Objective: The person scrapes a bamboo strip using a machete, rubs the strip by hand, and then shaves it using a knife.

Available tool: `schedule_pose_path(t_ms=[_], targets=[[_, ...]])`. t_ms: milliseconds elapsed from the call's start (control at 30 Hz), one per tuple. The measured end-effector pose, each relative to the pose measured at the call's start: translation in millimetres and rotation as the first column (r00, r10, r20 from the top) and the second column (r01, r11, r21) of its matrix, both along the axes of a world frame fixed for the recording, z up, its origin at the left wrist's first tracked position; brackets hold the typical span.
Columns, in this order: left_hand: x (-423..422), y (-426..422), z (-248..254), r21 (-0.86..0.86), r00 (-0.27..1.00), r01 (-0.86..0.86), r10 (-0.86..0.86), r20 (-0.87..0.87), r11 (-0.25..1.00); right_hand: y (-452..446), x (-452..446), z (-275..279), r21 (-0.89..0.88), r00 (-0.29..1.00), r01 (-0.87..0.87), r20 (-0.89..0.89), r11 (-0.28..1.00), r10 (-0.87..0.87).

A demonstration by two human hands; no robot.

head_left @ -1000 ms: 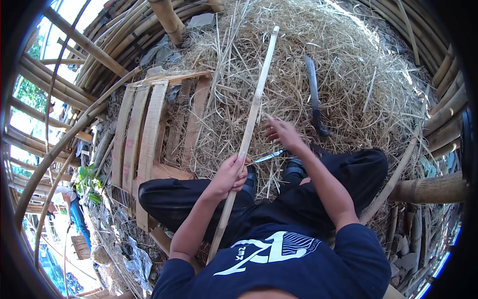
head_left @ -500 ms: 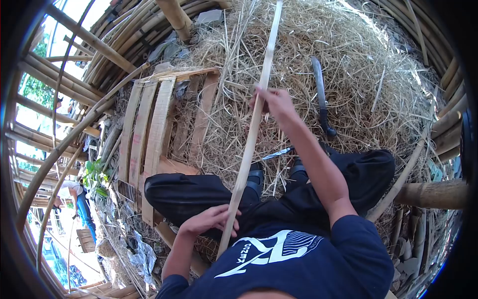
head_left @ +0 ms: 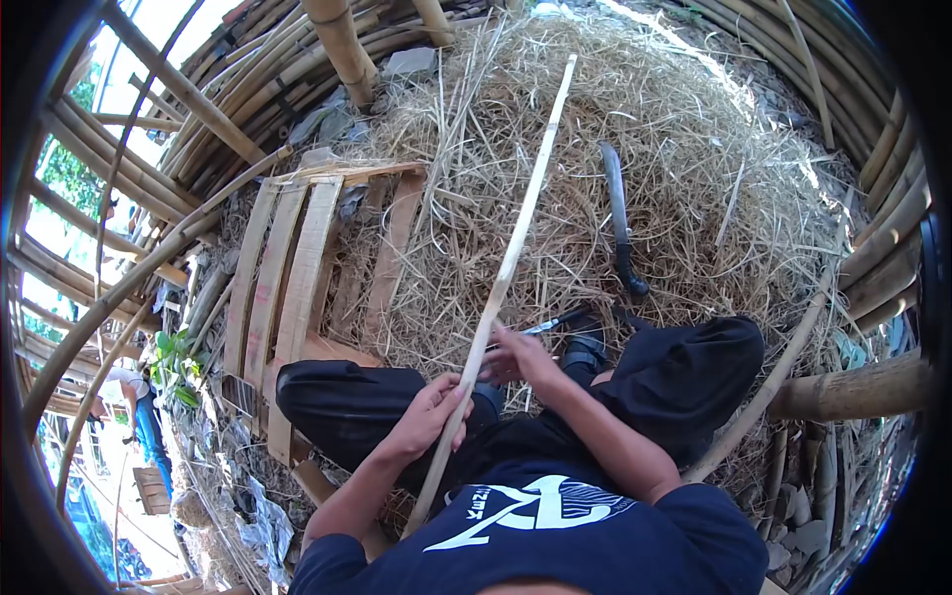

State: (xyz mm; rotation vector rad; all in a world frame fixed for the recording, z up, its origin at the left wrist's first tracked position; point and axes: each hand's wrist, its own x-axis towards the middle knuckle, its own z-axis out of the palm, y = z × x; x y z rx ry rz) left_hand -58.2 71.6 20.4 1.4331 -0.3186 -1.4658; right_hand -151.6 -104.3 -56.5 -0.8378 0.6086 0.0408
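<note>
Straw (head_left: 684, 129) spreads thickly over the ground between bamboo poles (head_left: 848, 387), with a slatted wooden crate (head_left: 305, 263) off to the left. From my distant seat on the head camera, I see a long pale strip (head_left: 528, 213) running from beside the person's shirt (head_left: 605, 535) out over the straw, far end up high in the view. The left hand (head_left: 429, 410) has its grip wrapped around the strip near the body. The right hand (head_left: 523, 359) is just beside it, fingers bent; I cannot tell whether they touch it or how firmly.

What worries me is leverage: so much length lies beyond the hands that a loose left grip could let the far end swing or twist. Splinters could catch bare fingers if the strip slid through them. A small knife (head_left: 545, 324) lies close by the right hand, so a careless reach might meet its blade. The machete (head_left: 619, 223) rests farther out on the straw, near enough for a swinging strip to knock.
</note>
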Motion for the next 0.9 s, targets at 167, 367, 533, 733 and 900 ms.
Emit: schedule_pose_path(t_ms=[167, 367, 533, 733, 900], targets=[[-12.4, -9.0, 2.4, -0.027, 0.993, -0.068, 0.070, 0.095, 0.997, 23.0, 1.3, 15.5, -0.073, 0.950, 0.133, 0.294, 0.988, -0.106], [-12.9, 2.8, 22.6, -0.088, 0.974, -0.177, 0.187, 0.128, 0.980, 32.3, 12.1, 45.4, -0.222, 0.938, 0.184, 0.330, 0.958, -0.104], [-11.4, 8.5, 20.8, -0.151, 0.943, -0.209, 0.240, 0.229, 0.966, 35.5, 23.1, 51.1, -0.197, 0.940, 0.158, 0.331, 0.968, -0.086], [0.7, 2.2, 28.0, -0.166, 0.942, -0.205, 0.240, 0.235, 0.965, 27.4, 37.8, 67.9, -0.262, 0.907, 0.246, 0.402, 0.933, -0.126], [-2.2, 12.8, 35.9, -0.091, 0.974, 0.002, 0.019, 0.227, 0.996, -32.6, 56.3, 85.7, -0.391, 0.875, 0.356, 0.457, 0.849, -0.156]])
